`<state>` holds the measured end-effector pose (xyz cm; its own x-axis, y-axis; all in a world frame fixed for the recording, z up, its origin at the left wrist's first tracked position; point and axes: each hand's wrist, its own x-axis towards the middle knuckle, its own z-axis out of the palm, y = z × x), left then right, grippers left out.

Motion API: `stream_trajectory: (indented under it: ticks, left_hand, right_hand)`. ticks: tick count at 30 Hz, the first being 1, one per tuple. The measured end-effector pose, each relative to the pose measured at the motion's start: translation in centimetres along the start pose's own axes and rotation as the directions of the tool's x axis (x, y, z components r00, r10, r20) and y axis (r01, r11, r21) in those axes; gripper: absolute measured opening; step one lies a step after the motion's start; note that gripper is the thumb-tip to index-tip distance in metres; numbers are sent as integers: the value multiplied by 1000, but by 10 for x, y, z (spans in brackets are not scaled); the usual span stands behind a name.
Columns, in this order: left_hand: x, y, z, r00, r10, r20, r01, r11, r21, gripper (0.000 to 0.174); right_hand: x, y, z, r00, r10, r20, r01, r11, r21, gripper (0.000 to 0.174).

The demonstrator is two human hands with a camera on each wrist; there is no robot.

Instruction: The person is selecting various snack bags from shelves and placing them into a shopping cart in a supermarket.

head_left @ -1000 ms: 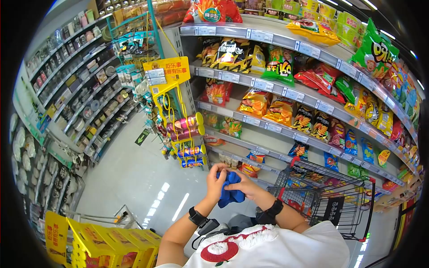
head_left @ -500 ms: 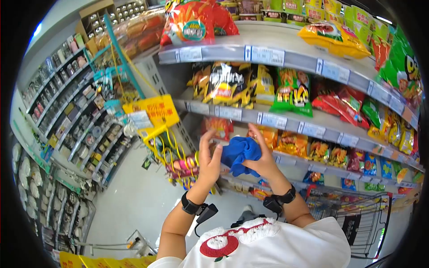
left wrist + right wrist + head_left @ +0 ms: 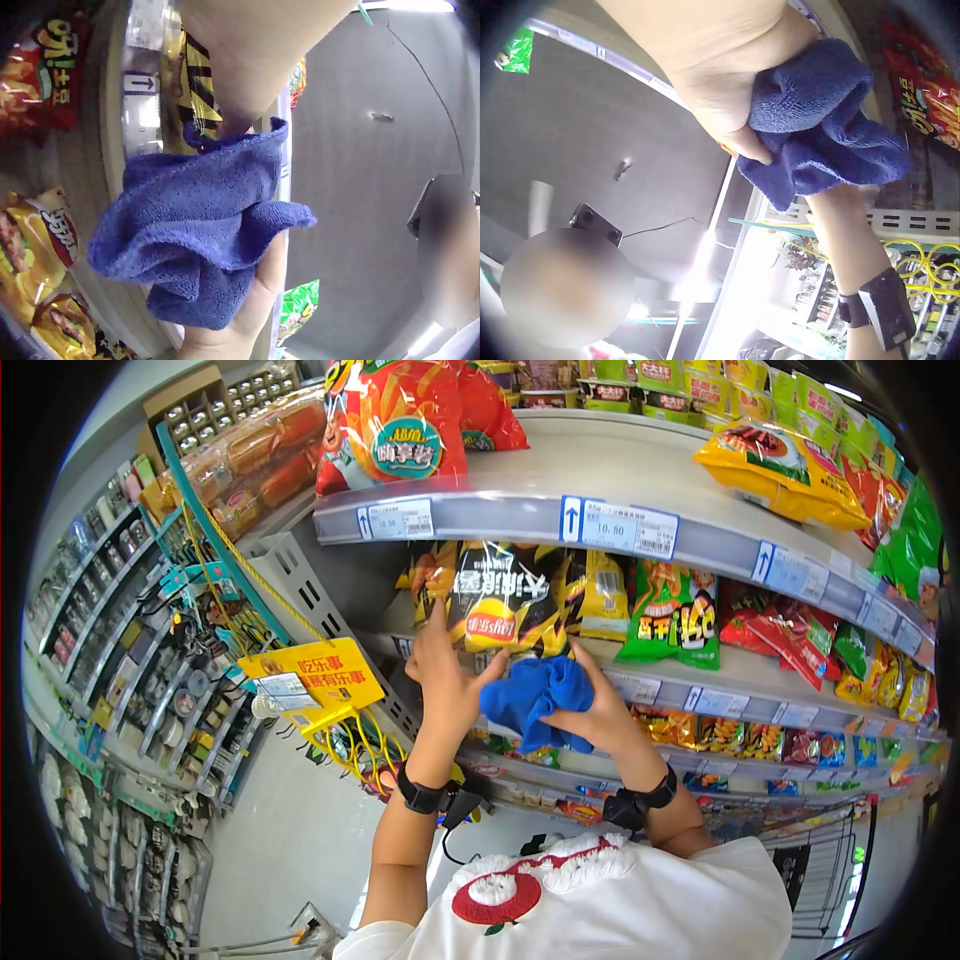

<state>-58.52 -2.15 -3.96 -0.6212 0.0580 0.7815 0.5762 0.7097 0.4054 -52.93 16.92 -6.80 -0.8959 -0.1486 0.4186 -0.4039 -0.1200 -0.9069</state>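
Note:
A crumpled blue cloth (image 3: 537,700) is gripped in my right hand (image 3: 603,705), the thumb lying over it. Its terry-like weave shows close up in the right wrist view, where the cloth (image 3: 817,112) hangs in loose folds. My left hand (image 3: 450,675) is raised beside the cloth with fingers extended and spread. Those fingers overlap the left edge of a black and yellow chip bag (image 3: 505,600) on the second shelf. In the left wrist view the cloth (image 3: 202,225) covers much of both hands' fingers.
Above the hands runs a shelf edge with price tags (image 3: 620,528), bearing a large red chip bag (image 3: 390,430) and a yellow bag (image 3: 785,470). A green bag (image 3: 675,615) stands to the right. A yellow hanging sign (image 3: 310,675) juts out at left. Lower right is a cart (image 3: 835,860).
Both hands have risen from near the body to the second shelf. The left hand has come off the cloth and spread its fingers; the right keeps hold. The shelves appear closer.

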Motion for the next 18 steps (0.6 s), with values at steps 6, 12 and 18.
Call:
stream_trajectory:
  ticks: [6, 12, 18]
  left_hand:
    - [-15, 20, -48, 999, 33, 26, -31, 994, -102, 87]
    - [-71, 45, -122, 979, 180, 97, -162, 972, -170, 76]
    - [-141, 77, -161, 883, 313, 348, -181, 914, -364, 65]
  right_hand:
    - [-39, -44, 40, 984, -58, -167, 9, 960, -279, 86]
    - [-131, -79, 99, 949, -115, -293, 33, 963, -269, 88]
    - [-238, -100, 139, 853, -100, -512, -45, 963, -265, 73]
